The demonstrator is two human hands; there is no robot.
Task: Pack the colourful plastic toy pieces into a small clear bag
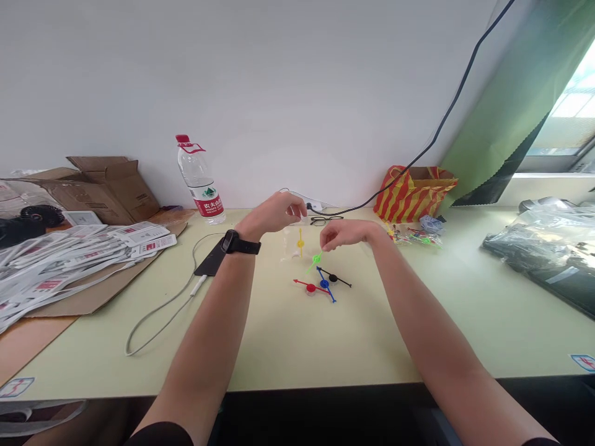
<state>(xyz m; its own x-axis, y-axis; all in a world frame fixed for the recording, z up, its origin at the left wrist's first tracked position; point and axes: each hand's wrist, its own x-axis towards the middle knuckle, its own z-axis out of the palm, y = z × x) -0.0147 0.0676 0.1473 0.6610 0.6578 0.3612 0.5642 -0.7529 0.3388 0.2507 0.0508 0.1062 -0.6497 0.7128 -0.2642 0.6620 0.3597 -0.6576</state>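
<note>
My right hand (343,235) pinches the end of a bright green arrow-shaped spinner (317,259), which slants down to the left. Just below it, a red spinner (310,288), a blue spinner (324,284) and a black spinner (333,278) lie close together on the table, their arms crossing or nearly touching. My left hand (277,214), a dark watch on its wrist, hovers with loosely bent fingers apart and nothing visible between them. Under those fingers, a yellow spinner (300,244) rests by a faint clear plastic piece, perhaps a bag.
Left of me are a phone (211,260) on a white cable, a water bottle (201,179), a pile of white tags (125,241) and a cardboard box (111,192). Glasses (326,219), a red-and-yellow bag (400,197) and small colourful packets (413,235) lie toward the wall.
</note>
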